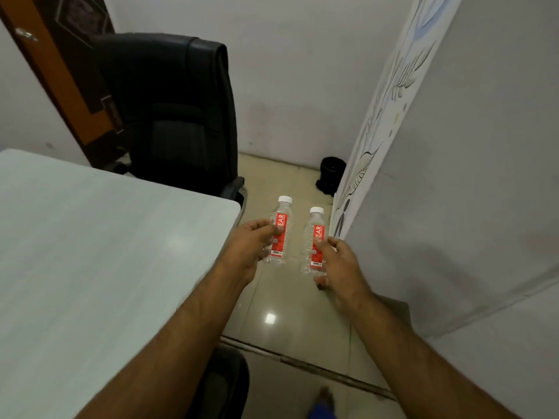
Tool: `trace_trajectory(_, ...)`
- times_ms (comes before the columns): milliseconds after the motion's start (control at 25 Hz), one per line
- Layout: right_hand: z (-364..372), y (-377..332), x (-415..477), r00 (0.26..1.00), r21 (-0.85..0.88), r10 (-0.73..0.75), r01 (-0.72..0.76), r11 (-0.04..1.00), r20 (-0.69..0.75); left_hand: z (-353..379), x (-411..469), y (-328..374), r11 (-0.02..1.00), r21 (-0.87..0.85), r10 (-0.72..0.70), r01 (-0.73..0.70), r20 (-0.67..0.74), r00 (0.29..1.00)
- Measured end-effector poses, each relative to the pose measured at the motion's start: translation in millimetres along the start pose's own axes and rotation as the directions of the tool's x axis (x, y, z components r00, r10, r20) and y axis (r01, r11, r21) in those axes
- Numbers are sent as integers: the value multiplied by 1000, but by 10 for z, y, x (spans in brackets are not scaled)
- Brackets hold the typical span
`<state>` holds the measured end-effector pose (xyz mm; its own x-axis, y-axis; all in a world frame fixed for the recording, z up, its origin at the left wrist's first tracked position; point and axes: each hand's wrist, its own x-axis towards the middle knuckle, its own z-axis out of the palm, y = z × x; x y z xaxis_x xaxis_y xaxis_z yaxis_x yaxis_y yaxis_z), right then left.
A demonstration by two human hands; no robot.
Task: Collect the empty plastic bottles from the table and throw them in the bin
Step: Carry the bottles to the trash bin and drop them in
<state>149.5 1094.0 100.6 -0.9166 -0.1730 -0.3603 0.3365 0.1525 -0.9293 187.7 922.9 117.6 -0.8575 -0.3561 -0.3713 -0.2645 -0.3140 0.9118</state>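
Both hands are gripping one bottle each, clear of the table and out over the floor. Going left to right: the table (90,237) is showing a bare pale top across the whole part in view, with no bottle visible on it; its far right corner is lying just left of the left hand. The left hand (246,246) is closing around the left bottle (279,229), fingers wrapping the red-labelled body from the left side, with the white cap standing upright above the grip. The right hand (338,267) is holding the right bottle (314,240) in the same manner, thumb pressing on the label and fingers curling behind; this bottle is also upright, capped and looking empty. The two bottles are sitting side by side, near one another but not touching.

Progress, as a judgement: the collecting stage is appearing complete for the visible tabletop, though its left and near portions are running out of view. The disposal stage is not yet done. A dark round container (331,173) is standing on the floor by the far wall, partly hidden behind a leaning panel (387,101); it is possibly the bin, but that cannot be confirmed. A black office chair (169,110) is standing at the table's far edge.
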Motion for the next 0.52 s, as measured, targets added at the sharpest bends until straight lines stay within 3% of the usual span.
trace_trajectory(520, 79, -1310, 4051, 999, 19, 37, -37, 999, 8, 1099, 3931, 941, 989, -26, -147, 145, -123, 981)
